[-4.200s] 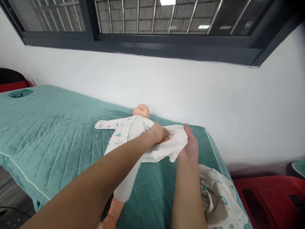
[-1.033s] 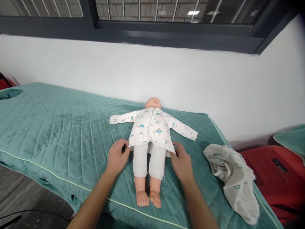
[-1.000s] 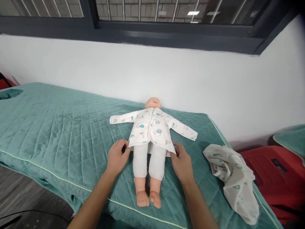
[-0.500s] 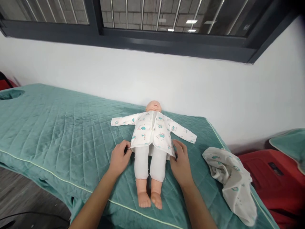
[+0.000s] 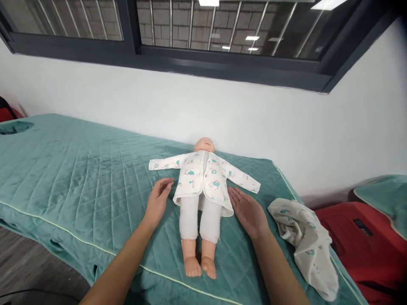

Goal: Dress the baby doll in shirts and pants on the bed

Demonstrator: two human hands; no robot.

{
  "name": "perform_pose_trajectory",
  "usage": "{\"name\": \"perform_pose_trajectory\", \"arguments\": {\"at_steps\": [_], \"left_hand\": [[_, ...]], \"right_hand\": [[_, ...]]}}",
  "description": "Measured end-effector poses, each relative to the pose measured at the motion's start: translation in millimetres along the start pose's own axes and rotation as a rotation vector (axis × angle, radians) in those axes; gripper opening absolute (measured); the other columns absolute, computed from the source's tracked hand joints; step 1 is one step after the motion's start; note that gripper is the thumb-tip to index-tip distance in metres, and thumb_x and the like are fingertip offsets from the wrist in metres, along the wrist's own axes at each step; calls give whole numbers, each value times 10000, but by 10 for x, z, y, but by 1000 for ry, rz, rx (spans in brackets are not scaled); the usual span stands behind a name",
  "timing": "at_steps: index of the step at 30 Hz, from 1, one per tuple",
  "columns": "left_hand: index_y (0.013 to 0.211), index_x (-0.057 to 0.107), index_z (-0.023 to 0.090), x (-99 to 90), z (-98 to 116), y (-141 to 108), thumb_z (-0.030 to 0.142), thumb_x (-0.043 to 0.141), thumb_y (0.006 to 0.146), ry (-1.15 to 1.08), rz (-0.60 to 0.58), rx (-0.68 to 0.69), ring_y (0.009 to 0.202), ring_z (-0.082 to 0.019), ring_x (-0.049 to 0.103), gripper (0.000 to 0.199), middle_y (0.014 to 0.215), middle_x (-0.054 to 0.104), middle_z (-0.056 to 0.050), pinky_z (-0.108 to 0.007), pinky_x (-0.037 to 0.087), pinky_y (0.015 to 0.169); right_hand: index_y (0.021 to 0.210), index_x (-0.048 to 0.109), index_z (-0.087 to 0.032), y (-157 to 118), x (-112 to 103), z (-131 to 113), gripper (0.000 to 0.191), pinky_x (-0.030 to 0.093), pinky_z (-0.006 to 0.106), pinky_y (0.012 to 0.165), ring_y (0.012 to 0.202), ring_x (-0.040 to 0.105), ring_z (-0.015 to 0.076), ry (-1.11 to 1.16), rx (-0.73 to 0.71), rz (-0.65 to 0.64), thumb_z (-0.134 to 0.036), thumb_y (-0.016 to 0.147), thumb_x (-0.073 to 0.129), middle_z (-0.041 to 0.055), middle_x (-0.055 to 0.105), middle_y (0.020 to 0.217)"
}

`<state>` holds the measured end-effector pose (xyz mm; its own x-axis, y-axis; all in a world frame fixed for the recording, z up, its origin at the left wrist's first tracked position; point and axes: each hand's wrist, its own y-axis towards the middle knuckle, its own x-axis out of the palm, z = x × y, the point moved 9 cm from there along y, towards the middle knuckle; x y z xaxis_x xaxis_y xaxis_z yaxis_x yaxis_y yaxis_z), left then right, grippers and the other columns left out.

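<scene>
In the head view, the doll (image 5: pixel 210 216) lay on its back on the green quilted bed (image 5: pixel 95 182), its head toward the white wall (image 5: pixel 143 101) and its feet toward the person. It wore a printed white jacket (image 5: pixel 192 182), which covered the torso; both sleeves were spread out sideways, and the front edges parted toward the hem, above the white legs.

The left hand (image 5: pixel 158 201) was open, its fingers loosely curved, just beside the jacket and slightly apart from it. The right hand (image 5: pixel 249 211) was open too, fingers straight and together, the tips at the jacket's other side; whether they touched it could not be told.

Beyond the right hand, a crumpled printed cloth (image 5: pixel 307 243) lay near the bed's edge, with a red chair-like object (image 5: pixel 375 250) past it. A dark-framed window (image 5: pixel 229 67) sat above.
</scene>
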<state>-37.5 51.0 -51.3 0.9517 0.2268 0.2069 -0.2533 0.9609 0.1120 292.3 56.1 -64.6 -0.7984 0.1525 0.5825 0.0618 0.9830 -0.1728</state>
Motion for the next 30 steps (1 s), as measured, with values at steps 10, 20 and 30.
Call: {"name": "perform_pose_trajectory", "arguments": {"at_steps": [10,20,30], "left_hand": [[1152,638,92,1016,-399,589,364,575,899,-698,-234,-698,901,-281,730,378,954,758,-131,-424,582,857],[1071,667,90,1405,-537,981,254,584,881,-733,-258,-728,834,-268,736,265,815,754,-106,-416,596,829],[1061,586,198,308,-581,1535,264,492,959,-793,316,-323,1097,-223,663,154,1117,702,-88,-457,557,955]], "right_hand": [[1003,638,-177,786,401,5,234,573,454,956,1041,697,255,102,130,-64,-249,843,483,94,745,960],[1063,637,-195,1010,302,-285,268,537,486,987,1017,698,263,157,46,-157,-289,848,510,71,749,1018],[899,599,-211,1145,-339,-527,169,599,399,877,888,702,191,266,-55,174,-100,793,529,19,727,877]]}}
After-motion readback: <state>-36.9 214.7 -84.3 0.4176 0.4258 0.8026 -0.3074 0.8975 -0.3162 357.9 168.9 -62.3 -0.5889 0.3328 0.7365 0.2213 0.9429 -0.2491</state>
